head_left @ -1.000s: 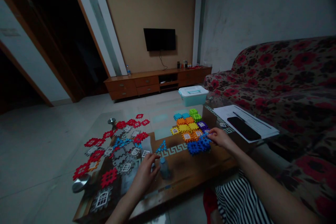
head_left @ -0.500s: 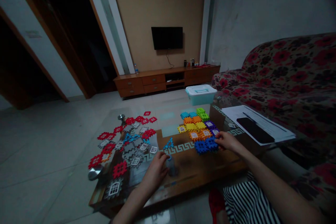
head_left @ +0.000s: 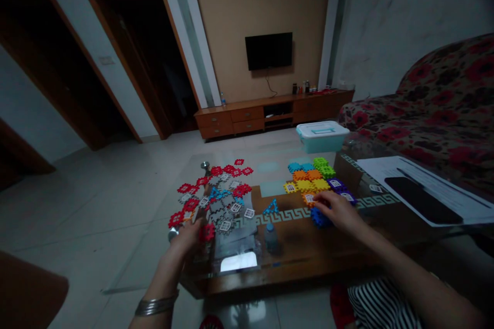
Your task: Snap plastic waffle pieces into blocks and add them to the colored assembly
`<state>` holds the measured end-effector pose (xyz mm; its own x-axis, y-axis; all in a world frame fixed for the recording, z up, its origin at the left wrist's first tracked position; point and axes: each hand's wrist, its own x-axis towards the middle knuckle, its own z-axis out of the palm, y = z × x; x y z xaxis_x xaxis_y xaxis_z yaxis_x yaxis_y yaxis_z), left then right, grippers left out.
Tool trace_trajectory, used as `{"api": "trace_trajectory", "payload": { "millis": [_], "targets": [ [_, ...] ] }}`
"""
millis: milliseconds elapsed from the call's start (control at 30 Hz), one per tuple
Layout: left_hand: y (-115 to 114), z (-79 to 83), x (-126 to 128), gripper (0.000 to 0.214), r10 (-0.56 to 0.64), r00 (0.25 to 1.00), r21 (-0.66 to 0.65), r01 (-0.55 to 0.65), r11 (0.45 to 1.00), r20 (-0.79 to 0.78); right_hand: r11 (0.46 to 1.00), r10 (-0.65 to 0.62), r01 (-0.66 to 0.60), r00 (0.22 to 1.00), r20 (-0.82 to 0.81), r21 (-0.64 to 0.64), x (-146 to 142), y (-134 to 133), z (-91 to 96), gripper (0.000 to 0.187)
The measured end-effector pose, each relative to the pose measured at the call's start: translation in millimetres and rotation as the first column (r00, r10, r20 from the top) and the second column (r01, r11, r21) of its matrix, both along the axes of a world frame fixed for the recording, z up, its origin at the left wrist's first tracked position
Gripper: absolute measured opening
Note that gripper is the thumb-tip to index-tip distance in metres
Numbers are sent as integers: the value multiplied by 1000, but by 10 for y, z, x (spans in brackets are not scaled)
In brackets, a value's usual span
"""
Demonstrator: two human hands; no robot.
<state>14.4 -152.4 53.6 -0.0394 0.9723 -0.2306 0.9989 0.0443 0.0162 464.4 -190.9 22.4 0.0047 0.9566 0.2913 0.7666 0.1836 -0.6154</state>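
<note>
Right of the bottle (head_left: 271,240), I am judging the blue toothed tile (head_left: 320,218) light, stiff, best edge-held; right hand (head_left: 336,207), left hand (head_left: 187,236): grip indeterminable.

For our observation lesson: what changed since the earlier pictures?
The left hand has moved left, from beside the bottle to the front red piece. The right hand has shifted left, from right of the blue blocks to the orange window block. Whether either grips anything is unclear. The storage box and phone stayed put.
</note>
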Motion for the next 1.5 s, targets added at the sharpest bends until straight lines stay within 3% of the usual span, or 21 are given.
{"api": "trace_trajectory", "payload": {
  "millis": [133,300,400,500,700,867,1000,1133,1233,1333,1400,1500],
  "targets": [
    [-16,37,-33,53,110,990,159,-96,983,-85,968,241,-231,965,99,-103,-625,-31,-8,18],
    [13,-21,125,38,143,981,326,-94,941,-129,915,392,-332,866,310,-230,-1304,-31,-80,25],
    [110,-175,269,36,-18,998,364,36,931,-52,918,391,-327,838,381,-223,-1589,120,-127,26],
    [219,-305,405,37,-134,989,336,106,936,61,923,379,-331,868,319,-195,-1753,371,-182,30],
    [337,-354,525,22,-151,980,326,102,940,130,953,300,-287,936,185,-94,-1984,705,-264,36],
    [323,-370,560,19,-149,969,371,68,926,195,943,333,-329,915,228,-57,-2227,674,-281,36],
    [315,-343,551,11,-136,937,439,-21,898,322,959,282,-279,931,231,-47,-2292,648,-298,45],
    [305,-232,542,10,-150,835,500,-165,850,530,969,238,-237,971,-1,68,-2276,683,-276,61],
    [268,-139,595,16,-185,697,489,-266,831,693,958,282,-255,923,-262,131,-2251,745,-207,65],
    [216,-82,703,27,-218,541,418,-280,864,812,965,260,-247,832,-490,93,-2189,813,-123,61],
    [180,-79,786,34,-214,432,345,-252,904,876,970,205,-245,779,-593,13,-2106,842,-74,50],
    [113,-151,925,38,-145,316,212,-189,959,938,965,121,-236,795,-594,-118,-1905,843,-8,34]
  ]
}}
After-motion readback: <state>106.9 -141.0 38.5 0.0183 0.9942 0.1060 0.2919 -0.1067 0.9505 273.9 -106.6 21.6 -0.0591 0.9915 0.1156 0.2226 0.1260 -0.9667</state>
